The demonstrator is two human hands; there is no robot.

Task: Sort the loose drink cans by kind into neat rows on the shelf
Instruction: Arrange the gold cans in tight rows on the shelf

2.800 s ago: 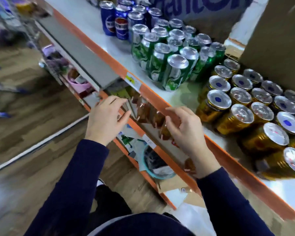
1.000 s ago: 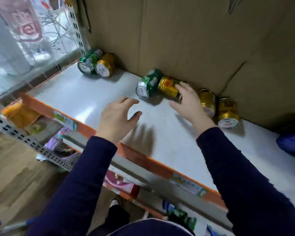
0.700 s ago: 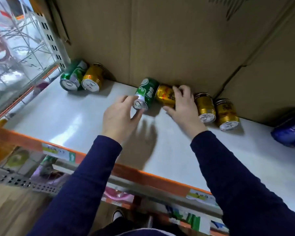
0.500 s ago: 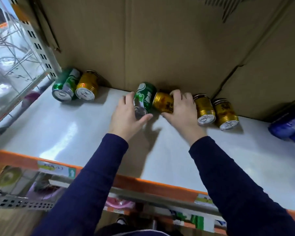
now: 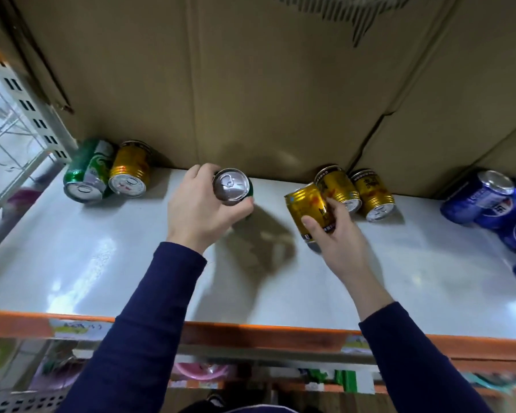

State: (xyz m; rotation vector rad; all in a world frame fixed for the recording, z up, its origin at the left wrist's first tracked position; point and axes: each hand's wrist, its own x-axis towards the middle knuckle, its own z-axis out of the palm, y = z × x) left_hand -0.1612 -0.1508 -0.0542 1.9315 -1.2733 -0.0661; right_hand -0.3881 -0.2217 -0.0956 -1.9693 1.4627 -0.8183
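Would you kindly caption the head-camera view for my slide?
Left hand grips a green can, right hand a gold can, over a white shelf.

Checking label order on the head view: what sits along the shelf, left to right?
lying green can → lying gold can → left hand → held green can → held gold can, gripped by the right hand → two more gold cans → blue cans

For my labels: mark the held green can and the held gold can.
held green can (image 5: 231,187): head view, on its silver top.
held gold can (image 5: 304,204): head view, on its side wall.
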